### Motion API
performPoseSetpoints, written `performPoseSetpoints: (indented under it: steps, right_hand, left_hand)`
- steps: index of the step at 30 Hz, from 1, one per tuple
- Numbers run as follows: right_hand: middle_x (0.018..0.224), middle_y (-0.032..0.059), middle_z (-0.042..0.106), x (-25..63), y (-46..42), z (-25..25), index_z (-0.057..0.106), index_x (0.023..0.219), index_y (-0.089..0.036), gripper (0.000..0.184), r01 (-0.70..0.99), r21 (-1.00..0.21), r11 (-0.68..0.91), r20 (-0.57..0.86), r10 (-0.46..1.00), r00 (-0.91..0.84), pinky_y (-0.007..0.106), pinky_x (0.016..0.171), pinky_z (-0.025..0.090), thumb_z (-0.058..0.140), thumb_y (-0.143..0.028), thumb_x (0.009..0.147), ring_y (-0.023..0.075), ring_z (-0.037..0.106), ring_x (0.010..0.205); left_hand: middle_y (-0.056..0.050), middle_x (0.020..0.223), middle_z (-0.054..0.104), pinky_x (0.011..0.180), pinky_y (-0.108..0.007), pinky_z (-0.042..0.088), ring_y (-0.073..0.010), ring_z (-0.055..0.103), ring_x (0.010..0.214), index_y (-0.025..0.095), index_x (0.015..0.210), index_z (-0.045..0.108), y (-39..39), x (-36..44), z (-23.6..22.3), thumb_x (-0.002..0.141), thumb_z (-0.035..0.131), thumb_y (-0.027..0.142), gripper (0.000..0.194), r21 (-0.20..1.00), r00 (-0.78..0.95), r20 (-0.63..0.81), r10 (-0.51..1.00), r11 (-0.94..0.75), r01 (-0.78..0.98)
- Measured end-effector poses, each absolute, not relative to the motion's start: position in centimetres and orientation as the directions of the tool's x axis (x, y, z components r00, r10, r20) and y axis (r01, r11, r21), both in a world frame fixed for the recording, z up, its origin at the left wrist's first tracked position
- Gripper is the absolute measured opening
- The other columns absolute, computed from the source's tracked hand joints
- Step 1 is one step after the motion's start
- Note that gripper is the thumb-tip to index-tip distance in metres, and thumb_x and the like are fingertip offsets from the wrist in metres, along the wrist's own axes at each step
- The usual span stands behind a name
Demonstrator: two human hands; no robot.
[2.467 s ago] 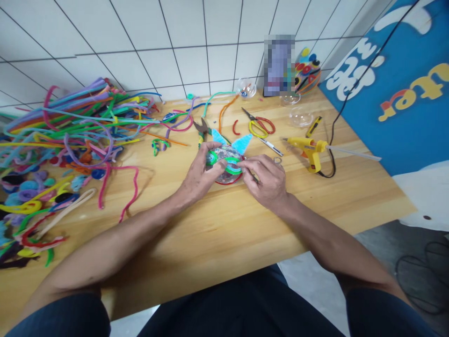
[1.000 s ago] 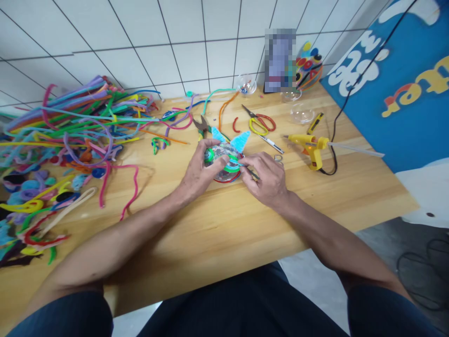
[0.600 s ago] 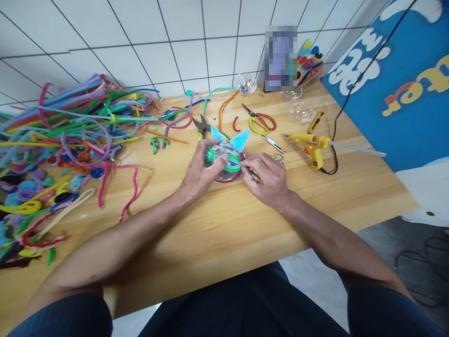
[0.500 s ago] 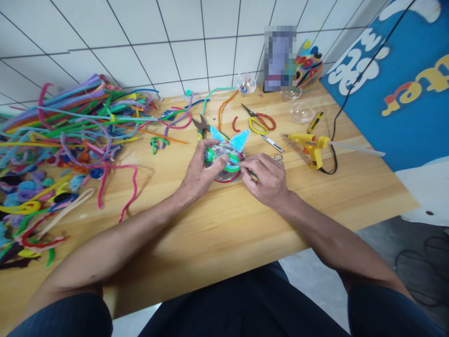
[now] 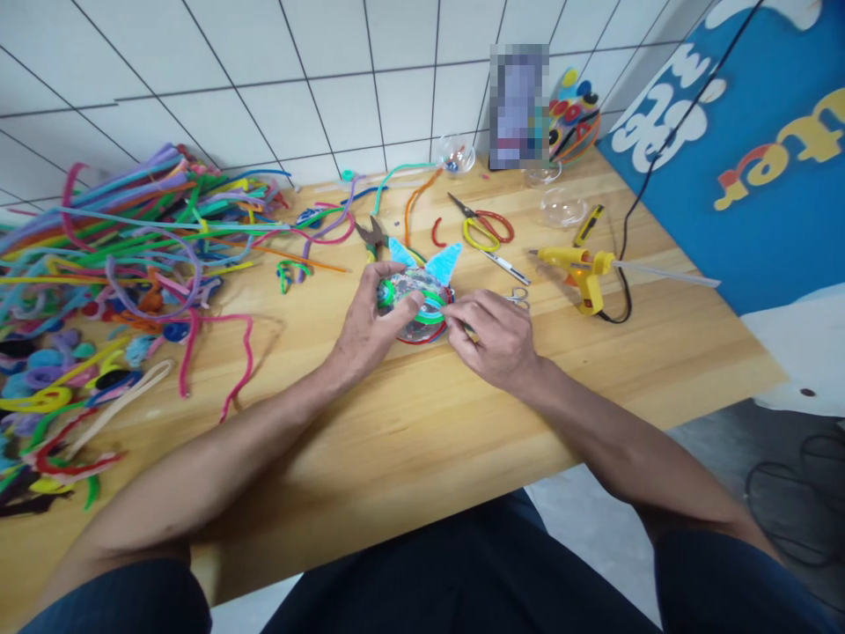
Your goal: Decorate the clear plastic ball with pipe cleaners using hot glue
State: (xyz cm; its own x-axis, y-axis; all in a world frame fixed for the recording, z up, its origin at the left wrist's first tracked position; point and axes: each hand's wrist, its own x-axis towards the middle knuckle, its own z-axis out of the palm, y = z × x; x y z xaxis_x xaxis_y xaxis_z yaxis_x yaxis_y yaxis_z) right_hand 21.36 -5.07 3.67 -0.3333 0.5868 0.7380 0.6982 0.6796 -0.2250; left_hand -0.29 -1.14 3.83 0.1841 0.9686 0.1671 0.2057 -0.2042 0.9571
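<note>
The left hand (image 5: 368, 326) is clamping the left side of a round ornament (image 5: 417, 281), its thumb resting on a green pipe-cleaner ring (image 5: 431, 320). The ornament is sitting between both hands; the right hand (image 5: 496, 339) is keeping its fingertips together by the ring's right edge, whatever they are pinching being hidden.
</note>
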Motion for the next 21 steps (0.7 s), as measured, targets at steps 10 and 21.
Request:
performPoseSetpoints:
  steps: [10,21]
  right_hand:
    - [0.095,0.0040,0.082,21.10,-5.12,3.90,0.077,0.108,-0.024,0.022,0.702,-0.205,0.682,0.754,0.567,-0.332,0.034,0.080,0.062,0.065,-0.008,0.098,0.0198,0.077,0.086]
    - [0.094,0.0029,0.077,21.41,-5.08,4.09,0.080,0.124,-0.028,0.041,0.704,-0.132,0.698,0.761,0.526,-0.379,0.031,0.078,0.058,0.059,-0.004,0.098,0.0186,0.071,0.085]
  left_hand:
    - [-0.006,0.121,0.072,0.094,-0.037,0.058,-0.0231,0.069,0.105,0.025,0.128,0.058,-1.01,-0.32,3.48,0.091,0.076,0.055,0.051,0.956,0.163,0.165,0.973,-0.199,0.217]
    - [-0.006,0.118,0.074,0.091,-0.037,0.062,-0.0231,0.073,0.102,0.024,0.128,0.058,-1.34,-0.05,3.86,0.093,0.077,0.056,0.051,0.951,0.184,0.193,0.964,-0.230,0.206]
